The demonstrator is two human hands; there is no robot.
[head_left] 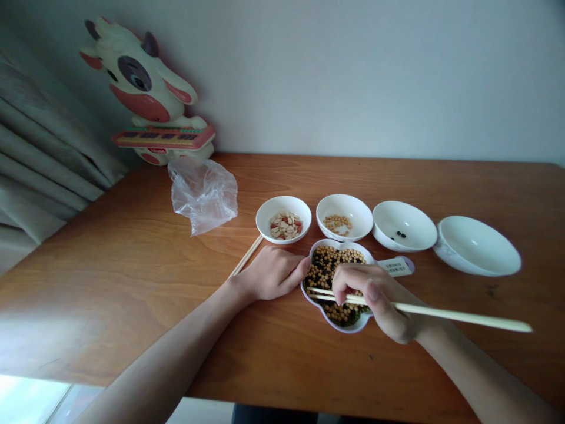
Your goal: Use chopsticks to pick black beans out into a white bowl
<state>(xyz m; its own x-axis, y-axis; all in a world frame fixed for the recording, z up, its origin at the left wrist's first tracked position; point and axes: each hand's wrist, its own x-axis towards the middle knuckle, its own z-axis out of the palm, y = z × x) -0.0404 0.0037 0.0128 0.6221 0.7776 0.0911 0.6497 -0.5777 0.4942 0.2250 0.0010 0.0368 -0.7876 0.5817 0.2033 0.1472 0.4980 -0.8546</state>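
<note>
A white flower-shaped dish (363,321) with a labelled handle (397,267) holds mixed yellow beans (350,255), black beans and small green ones. My left hand (273,274) rests on the table at its left, fingers curled, thumb against the rim. Over the dish, my right hand (379,294) is closed round a pair of wooden chopsticks (463,315). Their tips point left, down among the beans; whether they pinch one I cannot make out. Part of the dish is hidden under the right hand.
Behind the dish, a row of white bowls holds pale seeds with red pieces (286,226), yellow beans (338,224), and a few black beans (400,234); the rightmost bowl (477,244) shows nothing inside. More chopsticks (247,256), a plastic bag (203,194) and a cow toy (150,88) are left.
</note>
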